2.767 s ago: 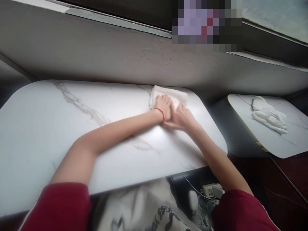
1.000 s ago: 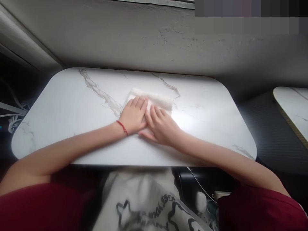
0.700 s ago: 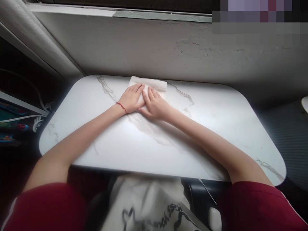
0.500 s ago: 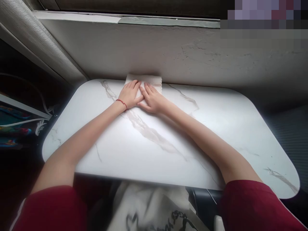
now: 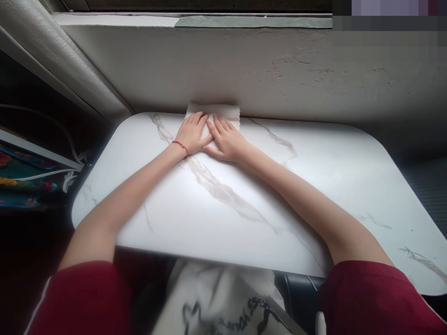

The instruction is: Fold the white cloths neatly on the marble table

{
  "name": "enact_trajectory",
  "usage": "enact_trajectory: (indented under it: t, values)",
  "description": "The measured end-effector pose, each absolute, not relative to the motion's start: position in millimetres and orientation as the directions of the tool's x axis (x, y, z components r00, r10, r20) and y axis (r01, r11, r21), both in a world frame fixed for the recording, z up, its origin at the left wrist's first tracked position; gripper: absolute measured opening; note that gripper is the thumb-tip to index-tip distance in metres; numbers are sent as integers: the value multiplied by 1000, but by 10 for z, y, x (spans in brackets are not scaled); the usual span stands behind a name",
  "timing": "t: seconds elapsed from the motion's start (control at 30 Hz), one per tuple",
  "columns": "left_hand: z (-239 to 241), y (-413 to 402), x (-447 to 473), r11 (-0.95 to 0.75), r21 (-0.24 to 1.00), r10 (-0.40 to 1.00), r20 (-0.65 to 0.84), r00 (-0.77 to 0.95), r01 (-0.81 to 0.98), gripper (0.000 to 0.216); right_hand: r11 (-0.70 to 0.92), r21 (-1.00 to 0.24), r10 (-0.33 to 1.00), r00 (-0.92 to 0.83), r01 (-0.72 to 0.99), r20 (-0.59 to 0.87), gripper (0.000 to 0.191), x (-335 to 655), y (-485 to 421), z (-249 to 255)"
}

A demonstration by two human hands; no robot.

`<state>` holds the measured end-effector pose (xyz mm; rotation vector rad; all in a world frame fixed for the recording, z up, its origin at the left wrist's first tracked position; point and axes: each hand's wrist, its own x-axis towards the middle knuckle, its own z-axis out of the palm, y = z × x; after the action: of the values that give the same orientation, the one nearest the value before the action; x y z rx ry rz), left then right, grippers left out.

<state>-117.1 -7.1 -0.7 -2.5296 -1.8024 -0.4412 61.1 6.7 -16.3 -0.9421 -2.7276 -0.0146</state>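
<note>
A thin white cloth or paper wipe [image 5: 223, 110] with a scalloped edge lies at the far edge of the white marble-patterned table [image 5: 167, 204]. Its back part reaches the wall. My left hand [image 5: 193, 132], with a red string bracelet [image 5: 180, 147] at the wrist, rests flat on the wipe's left side, fingers pointing away from me. Beside it, my right hand [image 5: 225, 139] presses flat on the wipe, fingers stretched out. The two thumbs meet or overlap. Much of the wipe is hidden under both palms.
A grey wall [image 5: 244, 70] rises directly behind the table. To the left are a pale pipe [image 5: 80, 60], white cords [image 5: 45, 174] and colourful fabric [image 5: 28, 186]. Below the front edge lies a cream cloth with black lettering [image 5: 223, 302].
The camera view has shifted slightly, so the table appears a little further right. Both hands stay flat on the wipe at about the same spot by the wall.
</note>
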Motion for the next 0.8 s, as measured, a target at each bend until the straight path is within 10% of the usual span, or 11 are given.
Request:
enact_trajectory:
  t: [0.5, 0.8]
  values:
    - [77, -862, -894, -362, 57, 923, 158, 349, 931, 60, 628, 87, 777, -617, 773, -126, 38, 457, -1012, 657]
    - [-6, -2547, -940, -376, -35, 856, 369, 362, 926, 48, 871, 368, 382, -920, 325, -91, 36, 428, -2349, 524]
